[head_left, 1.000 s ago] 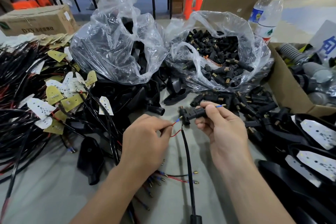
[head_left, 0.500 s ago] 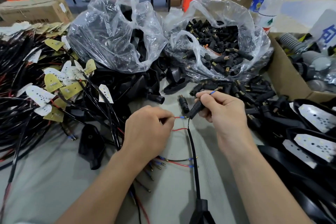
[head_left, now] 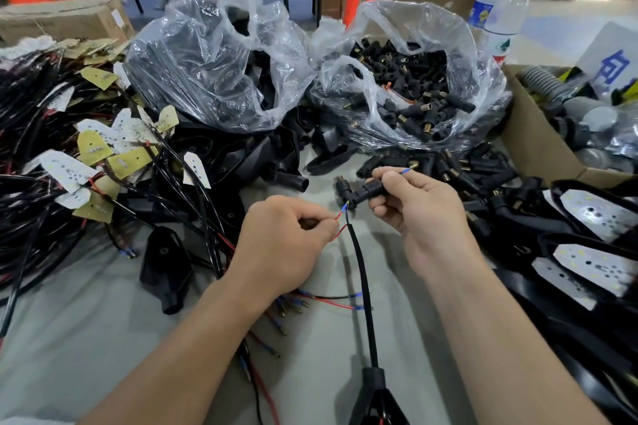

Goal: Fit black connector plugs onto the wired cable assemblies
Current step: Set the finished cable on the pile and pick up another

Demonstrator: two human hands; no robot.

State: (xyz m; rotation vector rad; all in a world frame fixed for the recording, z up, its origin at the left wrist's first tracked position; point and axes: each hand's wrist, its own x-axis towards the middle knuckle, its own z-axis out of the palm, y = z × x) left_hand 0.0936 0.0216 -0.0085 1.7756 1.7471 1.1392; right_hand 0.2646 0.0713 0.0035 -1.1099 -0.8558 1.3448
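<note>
1. Far, right of centre: clear bag (head_left: 414, 21) full of loose black plugs, with more spilled just near of it.
2. In the middle: black cable (head_left: 362, 269), running from the near edge up to between both hands.
3. Right hand (head_left: 424, 214): curled around the connector plug (head_left: 371, 190), which sticks out leftward from the fingers.
4. Left hand (head_left: 283, 241): pinching the red wire (head_left: 339, 215), its tip just below the plug.

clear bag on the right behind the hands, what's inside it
Black connector plugs fill the clear bag, many showing brass-coloured ends, with a thin orange strand among them. Whatever lies deeper is covered by the top plugs and the crumpled plastic.
</note>
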